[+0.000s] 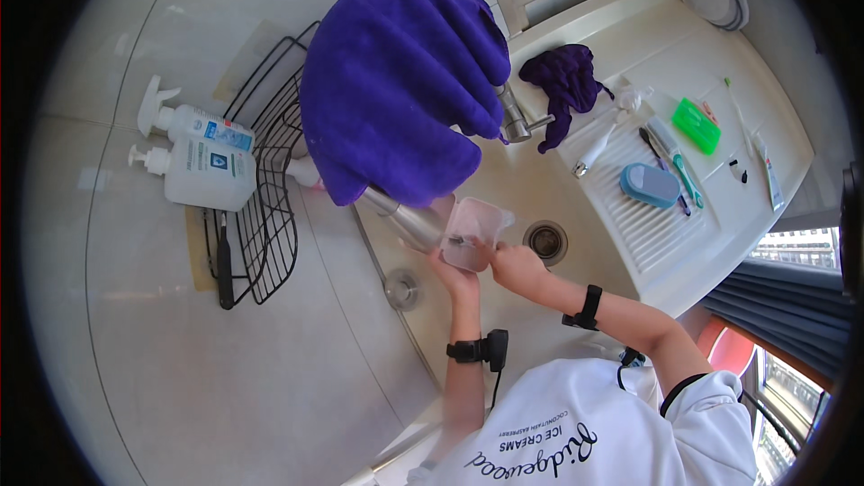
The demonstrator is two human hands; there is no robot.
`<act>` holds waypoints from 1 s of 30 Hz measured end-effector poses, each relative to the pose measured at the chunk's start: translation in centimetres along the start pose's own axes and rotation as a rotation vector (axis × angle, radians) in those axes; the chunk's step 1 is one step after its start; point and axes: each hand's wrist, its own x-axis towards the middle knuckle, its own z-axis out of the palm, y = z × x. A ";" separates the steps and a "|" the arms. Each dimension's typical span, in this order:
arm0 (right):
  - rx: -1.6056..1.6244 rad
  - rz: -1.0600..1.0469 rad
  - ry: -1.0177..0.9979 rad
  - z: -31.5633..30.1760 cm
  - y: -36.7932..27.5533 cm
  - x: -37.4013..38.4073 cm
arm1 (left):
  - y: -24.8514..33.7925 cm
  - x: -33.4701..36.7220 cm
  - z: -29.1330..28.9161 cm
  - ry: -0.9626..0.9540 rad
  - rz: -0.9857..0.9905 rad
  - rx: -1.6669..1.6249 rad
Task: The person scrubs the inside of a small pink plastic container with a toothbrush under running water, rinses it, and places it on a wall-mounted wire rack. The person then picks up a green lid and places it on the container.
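Observation:
Over the sink point(504, 333), my left hand point(459, 279) grips a small translucent pink plastic box point(475, 220) from below, tilted with its inside facing up. My right hand point(520, 270) is beside it, fingers curled together and reaching over the box's near edge. A small greyish thing shows inside near those fingertips; I cannot make out what it is. A wide metal faucet spout point(409, 223) ends right beside the box. Above both hands hangs a large purple towel point(405, 81), hiding most of the faucet.
Left, a black wire rack point(274, 216) is on the wall with a spray bottle point(211, 126) and a pump bottle point(211, 175). The drainboard at right bears a blue brush point(650, 185), a green box point(697, 126), toothbrushes, tubes and a dark purple cloth point(567, 81). A drain point(545, 241) lies beyond my right hand.

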 end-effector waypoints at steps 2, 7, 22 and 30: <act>-0.001 0.027 0.044 0.1 -0.1 0.4 | -0.1 0.2 0.0 0.013 0.007 -0.013; -0.046 0.019 -0.012 -1.6 -0.8 0.3 | -0.2 0.5 -0.1 0.012 0.026 -0.016; 0.009 -0.042 0.015 -0.3 0.9 -0.1 | -0.5 0.9 -0.4 0.030 -0.001 0.012; 0.138 -0.073 -0.011 -1.3 0.0 -0.8 | 0.1 0.2 0.6 0.033 -0.011 -0.062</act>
